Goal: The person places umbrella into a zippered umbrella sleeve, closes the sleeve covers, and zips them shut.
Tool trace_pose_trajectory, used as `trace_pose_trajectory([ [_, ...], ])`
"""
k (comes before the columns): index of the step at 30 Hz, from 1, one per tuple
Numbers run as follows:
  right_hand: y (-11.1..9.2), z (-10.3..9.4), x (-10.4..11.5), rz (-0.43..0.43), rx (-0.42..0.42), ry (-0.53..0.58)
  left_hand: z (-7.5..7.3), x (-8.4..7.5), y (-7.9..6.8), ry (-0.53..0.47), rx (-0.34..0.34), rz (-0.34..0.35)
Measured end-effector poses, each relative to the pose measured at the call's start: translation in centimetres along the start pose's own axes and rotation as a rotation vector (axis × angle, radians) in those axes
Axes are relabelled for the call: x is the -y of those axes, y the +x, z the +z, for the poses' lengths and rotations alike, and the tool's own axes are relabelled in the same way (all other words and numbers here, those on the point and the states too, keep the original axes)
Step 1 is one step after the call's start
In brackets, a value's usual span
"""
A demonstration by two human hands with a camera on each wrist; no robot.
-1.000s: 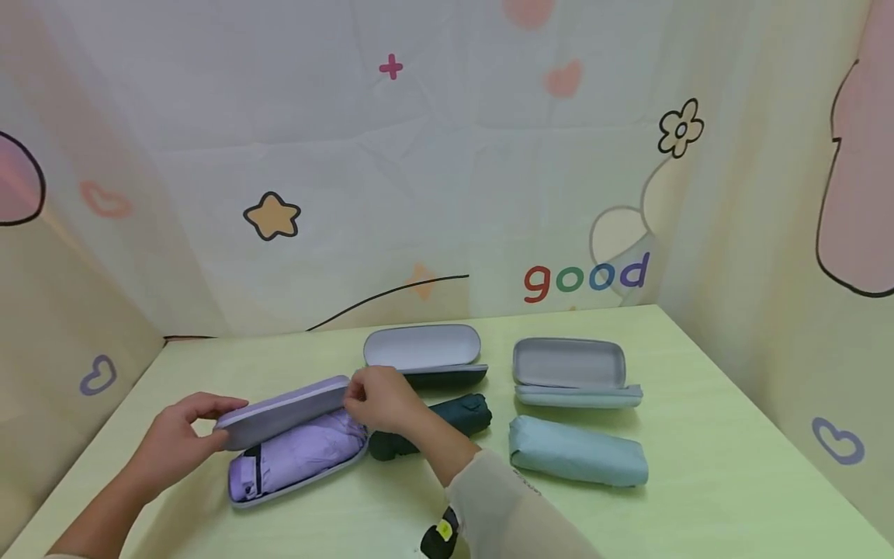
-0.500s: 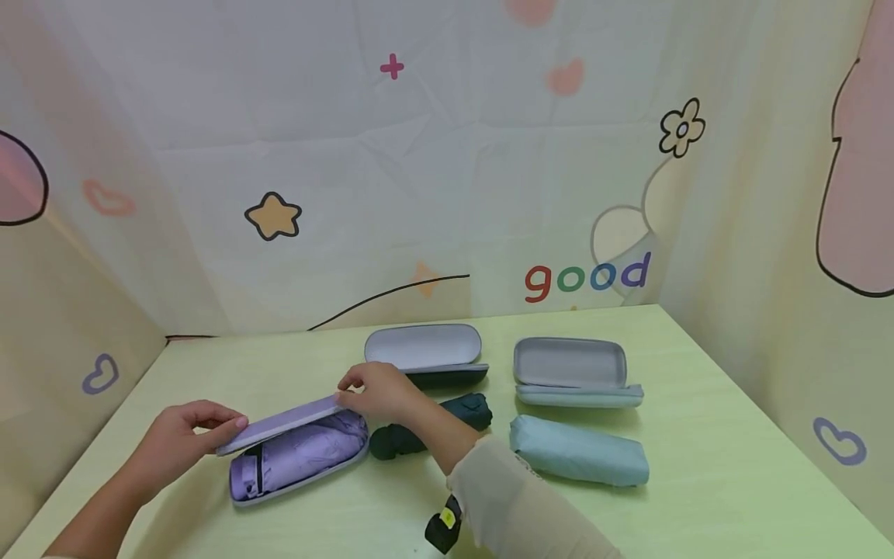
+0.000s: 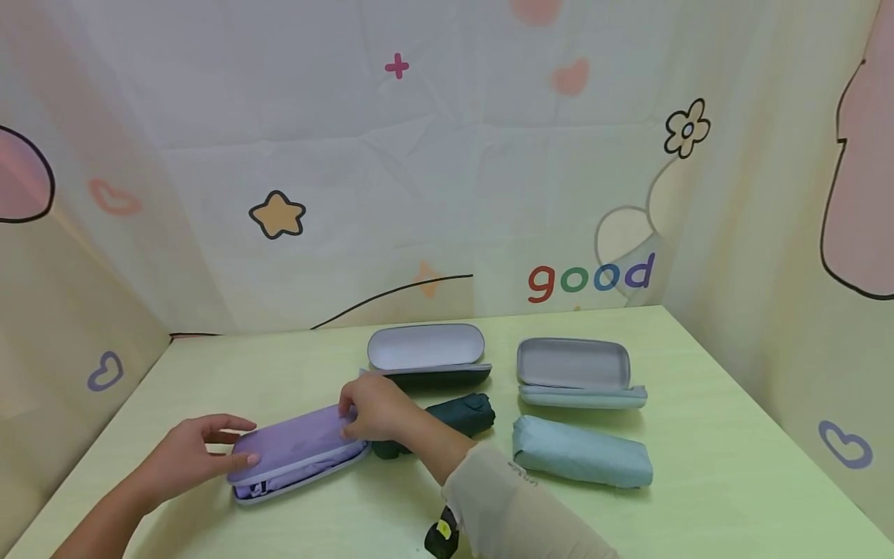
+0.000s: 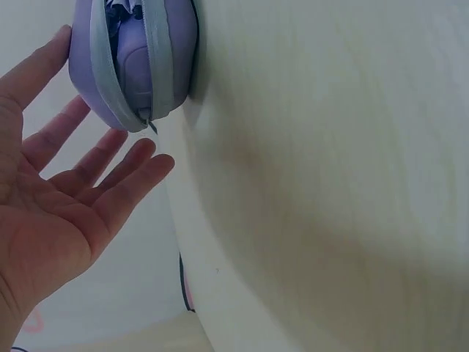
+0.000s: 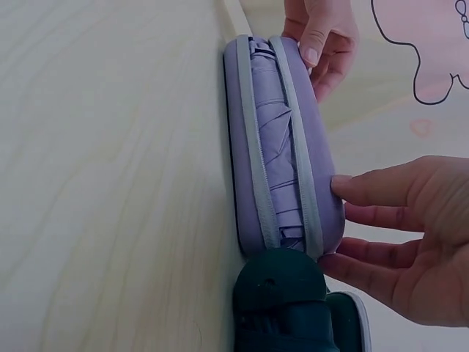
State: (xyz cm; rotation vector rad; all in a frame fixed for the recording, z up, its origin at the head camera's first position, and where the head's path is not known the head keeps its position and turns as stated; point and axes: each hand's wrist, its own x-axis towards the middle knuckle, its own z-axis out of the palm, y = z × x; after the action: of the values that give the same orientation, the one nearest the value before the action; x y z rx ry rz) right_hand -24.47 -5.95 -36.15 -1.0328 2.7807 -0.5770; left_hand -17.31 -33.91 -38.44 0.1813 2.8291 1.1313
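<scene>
A purple zip case (image 3: 296,444) lies at the left of the table with its zip undone. Its lid is down over a folded purple umbrella (image 5: 275,139), which shows through the gap along the front. My left hand (image 3: 188,456) touches the lid's left end with its thumb, the other fingers spread and nearly straight behind. At the right end of the lid, my right hand (image 3: 380,407) holds the edge with thumb and bent fingers. A dark green folded umbrella (image 3: 464,414) lies just beyond the case, partly hidden by my right forearm.
At the back stand an open dark green case (image 3: 426,347) and an open light blue case (image 3: 573,363). A light blue folded umbrella (image 3: 582,453) lies on the right of the table. Printed cloth (image 3: 419,155) hangs behind and at both sides.
The purple lid has come down from a raised tilt onto the umbrella in the case. Both hands have moved down with it. The other cases and umbrellas stay put.
</scene>
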Motion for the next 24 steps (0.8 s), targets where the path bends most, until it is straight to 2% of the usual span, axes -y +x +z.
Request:
trace_pose_trajectory([
  [9,-0.6,0.2,0.2,-0.006,-0.007,-0.099,0.2,0.5,0.3,-0.031,0.077,-0.003],
  [16,-1.5,0.0,0.1,-0.036,-0.084,-0.112,0.3,0.7,0.8,-0.127,0.186,0.006],
  [20,-2.3,-0.5,-0.4,-0.040,-0.156,-0.099,0.2,0.5,1.4,-0.092,0.234,0.019],
  [24,-2.8,-1.0,-0.9,-0.023,-0.198,-0.069,0.2,0.3,1.7,-0.044,0.253,0.024],
])
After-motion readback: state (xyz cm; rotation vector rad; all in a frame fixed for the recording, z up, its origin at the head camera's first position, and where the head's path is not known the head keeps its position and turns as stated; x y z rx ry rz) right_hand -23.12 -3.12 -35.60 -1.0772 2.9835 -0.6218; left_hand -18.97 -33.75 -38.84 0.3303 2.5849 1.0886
